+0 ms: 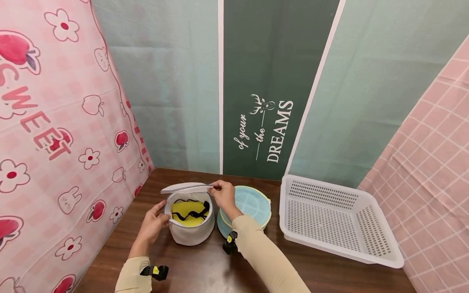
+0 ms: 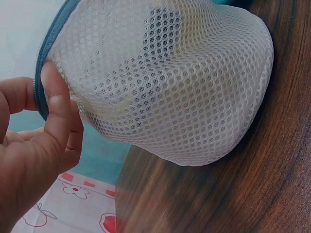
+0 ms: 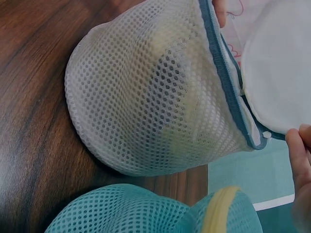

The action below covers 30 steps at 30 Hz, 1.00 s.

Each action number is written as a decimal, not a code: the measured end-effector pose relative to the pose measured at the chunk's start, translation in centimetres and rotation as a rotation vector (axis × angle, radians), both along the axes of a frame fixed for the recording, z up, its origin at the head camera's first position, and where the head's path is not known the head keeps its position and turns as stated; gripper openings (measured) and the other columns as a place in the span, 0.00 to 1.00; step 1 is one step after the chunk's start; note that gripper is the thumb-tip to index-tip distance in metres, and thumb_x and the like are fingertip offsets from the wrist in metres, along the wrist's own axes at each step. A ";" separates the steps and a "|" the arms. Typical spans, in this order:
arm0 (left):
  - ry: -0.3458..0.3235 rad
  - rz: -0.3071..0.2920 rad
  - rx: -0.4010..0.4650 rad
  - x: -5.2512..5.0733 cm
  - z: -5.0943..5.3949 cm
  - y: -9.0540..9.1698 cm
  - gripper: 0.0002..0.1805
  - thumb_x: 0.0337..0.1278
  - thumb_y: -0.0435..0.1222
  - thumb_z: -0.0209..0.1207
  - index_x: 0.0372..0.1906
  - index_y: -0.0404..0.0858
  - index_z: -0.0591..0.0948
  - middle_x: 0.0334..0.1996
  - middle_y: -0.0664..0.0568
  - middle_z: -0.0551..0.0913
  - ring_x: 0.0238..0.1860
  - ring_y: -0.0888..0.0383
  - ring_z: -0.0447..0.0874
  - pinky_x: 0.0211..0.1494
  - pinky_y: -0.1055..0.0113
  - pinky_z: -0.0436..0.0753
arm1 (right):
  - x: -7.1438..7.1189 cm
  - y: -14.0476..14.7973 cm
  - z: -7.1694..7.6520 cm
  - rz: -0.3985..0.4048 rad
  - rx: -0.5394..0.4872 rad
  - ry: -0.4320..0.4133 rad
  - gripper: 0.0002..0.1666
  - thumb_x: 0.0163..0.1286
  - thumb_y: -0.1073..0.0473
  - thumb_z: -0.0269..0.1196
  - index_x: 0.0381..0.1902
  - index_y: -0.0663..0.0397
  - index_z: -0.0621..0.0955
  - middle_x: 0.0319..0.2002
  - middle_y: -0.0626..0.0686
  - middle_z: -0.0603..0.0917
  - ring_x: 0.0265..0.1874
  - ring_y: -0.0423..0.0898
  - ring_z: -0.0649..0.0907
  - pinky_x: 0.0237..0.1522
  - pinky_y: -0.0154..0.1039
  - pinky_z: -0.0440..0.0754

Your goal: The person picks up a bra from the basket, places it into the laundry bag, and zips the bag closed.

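Note:
A white mesh laundry bag [image 1: 191, 237] stands upright on the table with its round lid [image 1: 185, 187] raised at the back. Inside lies a yellow cloth item [image 1: 179, 208] with black straps; its exact kind is unclear. My left hand [image 1: 151, 224] pinches the bag's left rim, and the left wrist view shows thumb and fingers on the blue-grey zipper edge [image 2: 41, 73]. At the lid's right end, my right hand [image 1: 224, 198] pinches the edge, where the zipper trim [image 3: 278, 136] runs. Whether its fingers hold a zipper pull cannot be seen.
Just right of the white bag is a blue mesh bag [image 1: 253, 205] with yellow trim, partly behind my right forearm. A white perforated plastic basket [image 1: 322, 221] sits farther right on the brown wooden table [image 1: 194, 268]. Printed cloths hang behind and on both sides.

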<state>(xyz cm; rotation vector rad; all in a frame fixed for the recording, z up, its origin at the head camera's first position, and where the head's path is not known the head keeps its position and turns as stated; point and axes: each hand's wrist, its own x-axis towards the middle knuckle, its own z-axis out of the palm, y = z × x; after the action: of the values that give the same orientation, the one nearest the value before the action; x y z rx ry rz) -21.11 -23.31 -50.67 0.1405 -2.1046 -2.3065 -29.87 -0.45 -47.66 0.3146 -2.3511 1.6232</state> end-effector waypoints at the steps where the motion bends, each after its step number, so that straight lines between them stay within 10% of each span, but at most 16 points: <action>1: -0.001 0.001 0.001 0.0 0.0 0.0 0.34 0.53 0.17 0.43 0.68 0.23 0.50 0.56 0.25 0.62 0.34 0.61 0.75 0.32 0.72 0.78 | 0.0 0.1 0.0 0.007 0.009 0.014 0.02 0.53 0.68 0.68 0.27 0.59 0.85 0.23 0.48 0.83 0.21 0.39 0.80 0.22 0.31 0.77; 12: 0.040 0.023 0.005 0.2 0.0 0.3 0.28 0.57 0.18 0.44 0.64 0.20 0.57 0.44 0.45 0.73 0.32 0.62 0.75 0.32 0.70 0.78 | 0.0 0.7 -0.1 0.159 0.052 -0.114 0.07 0.52 0.73 0.66 0.27 0.59 0.86 0.27 0.52 0.85 0.24 0.39 0.81 0.25 0.32 0.79; 21: 0.121 -0.022 0.039 0.7 -0.8 -0.2 0.28 0.59 0.19 0.45 0.64 0.18 0.54 0.41 0.60 0.76 0.34 0.64 0.76 0.32 0.70 0.78 | -0.4 1.4 0.1 0.351 -0.175 -0.393 0.11 0.55 0.74 0.63 0.38 0.68 0.84 0.26 0.58 0.84 0.20 0.46 0.83 0.30 0.49 0.81; 30: 0.130 -0.068 0.106 0.9 -0.5 -0.2 0.28 0.61 0.20 0.41 0.66 0.19 0.52 0.44 0.61 0.75 0.36 0.63 0.77 0.35 0.68 0.79 | -0.9 2.2 0.1 0.388 -0.230 -0.436 0.14 0.61 0.69 0.55 0.42 0.72 0.82 0.23 0.53 0.81 0.20 0.41 0.78 0.22 0.33 0.76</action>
<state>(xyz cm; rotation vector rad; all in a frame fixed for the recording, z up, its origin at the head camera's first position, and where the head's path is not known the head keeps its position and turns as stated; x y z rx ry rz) -20.21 -23.52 -51.21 -0.0782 -1.9565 -2.3944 -30.74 1.70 -47.59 0.4248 -2.4771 2.3286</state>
